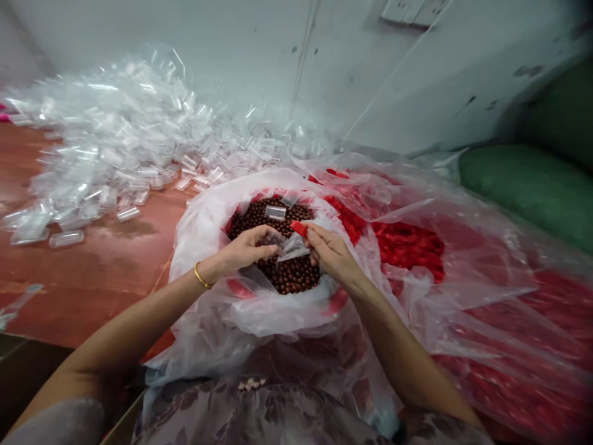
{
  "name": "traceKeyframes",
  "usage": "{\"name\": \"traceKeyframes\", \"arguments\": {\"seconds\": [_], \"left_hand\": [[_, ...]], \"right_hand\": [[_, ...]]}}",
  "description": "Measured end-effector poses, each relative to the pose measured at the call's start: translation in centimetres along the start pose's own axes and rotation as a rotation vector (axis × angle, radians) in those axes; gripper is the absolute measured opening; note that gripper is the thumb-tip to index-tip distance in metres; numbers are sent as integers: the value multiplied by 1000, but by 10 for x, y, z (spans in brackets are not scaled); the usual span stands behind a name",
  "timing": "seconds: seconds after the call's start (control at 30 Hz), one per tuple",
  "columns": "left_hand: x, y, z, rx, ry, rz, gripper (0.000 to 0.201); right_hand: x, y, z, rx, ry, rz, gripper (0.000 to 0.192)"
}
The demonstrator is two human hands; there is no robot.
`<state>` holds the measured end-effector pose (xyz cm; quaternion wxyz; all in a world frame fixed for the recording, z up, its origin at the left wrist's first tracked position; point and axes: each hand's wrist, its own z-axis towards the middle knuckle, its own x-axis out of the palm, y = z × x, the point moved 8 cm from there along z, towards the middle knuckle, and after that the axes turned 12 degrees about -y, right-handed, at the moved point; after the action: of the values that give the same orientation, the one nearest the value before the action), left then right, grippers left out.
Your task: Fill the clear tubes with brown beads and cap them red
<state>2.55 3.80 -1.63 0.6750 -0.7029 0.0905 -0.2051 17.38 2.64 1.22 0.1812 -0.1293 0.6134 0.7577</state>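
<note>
My right hand pinches a small red plastic piece, like a cap, between thumb and finger. Opposite it, my left hand is closed on a clear plastic piece, partly hidden by the fingers. Crumpled clear film shows between the two hands; which hand it belongs to I cannot tell. Both hands are over a bowl-like container lined with a white plastic bag. Inside lie many round brown beads, with a clear rectangular plastic case resting on top.
A large heap of clear plastic cases covers the back left of the reddish-brown table. Right of the container, a clear plastic bag holds many red pieces. A pale wall stands behind, and a green object is at far right.
</note>
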Motion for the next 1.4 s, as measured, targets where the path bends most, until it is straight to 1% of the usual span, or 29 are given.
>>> {"name": "traceKeyframes", "arguments": {"seconds": [0.07, 0.17, 0.3, 0.4, 0.5, 0.6, 0.7, 0.77, 0.83, 0.87, 0.93, 0.97, 1.03, 1.07, 1.13, 1.2, 1.27, 1.33, 1.4], "left_hand": [[1, -2, 0, 47, 0, 27, 44], [1, -7, -2, 144, -21, 97, 37], [-5, -13, -6, 259, -148, 299, 28], [-6, -16, -10, 272, -217, 473, 16], [-6, -20, -13, 262, -250, 626, 14], [-5, -23, -16, 268, -271, 734, 15], [-4, -26, -16, 289, -290, 801, 14], [-3, -27, -16, 305, -292, 795, 15], [-2, -28, -15, 312, -290, 777, 18], [-2, -27, -14, 309, -286, 772, 18], [-1, -26, -14, 293, -271, 773, 17], [-1, -25, -14, 282, -254, 783, 15], [3, -23, -14, 267, -210, 839, 13], [6, -21, -14, 266, -182, 881, 12], [11, -19, -15, 266, -127, 964, 13], [14, -16, -16, 266, -95, 1022, 14], [15, -13, -17, 262, -83, 1077, 16], [15, -11, -18, 269, -70, 1141, 19], [16, -10, -18, 287, -55, 1198, 20]], "right_hand": [[12, 9, -2, -57, -13, 17, 44], [28, 24, -5, -218, -24, -33, 39], [35, 28, -10, -337, -53, -143, 41], [38, 31, -18, -443, -32, -258, 44], [43, 34, -26, -549, 14, -374, 47], [48, 37, -30, -596, 67, -500, 50], [46, 44, -29, -619, 111, -593, 51], [40, 51, -23, -604, 110, -605, 49], [32, 55, -14, -532, 64, -549, 53], [28, 54, -7, -467, 25, -480, 57], [22, 46, 5, -283, -59, -263, 64], [23, 38, 11, -175, -86, -135, 66], [32, 22, 19, 24, -105, 96, 69], [39, 16, 22, 97, -100, 179, 70], [56, 9, 25, 193, -45, 266, 74], [72, 5, 26, 241, 48, 267, 75], [83, 2, 23, 252, 140, 226, 74], [86, 5, 20, 190, 178, 192, 76], [84, 16, 17, 56, 178, 159, 83]]}}
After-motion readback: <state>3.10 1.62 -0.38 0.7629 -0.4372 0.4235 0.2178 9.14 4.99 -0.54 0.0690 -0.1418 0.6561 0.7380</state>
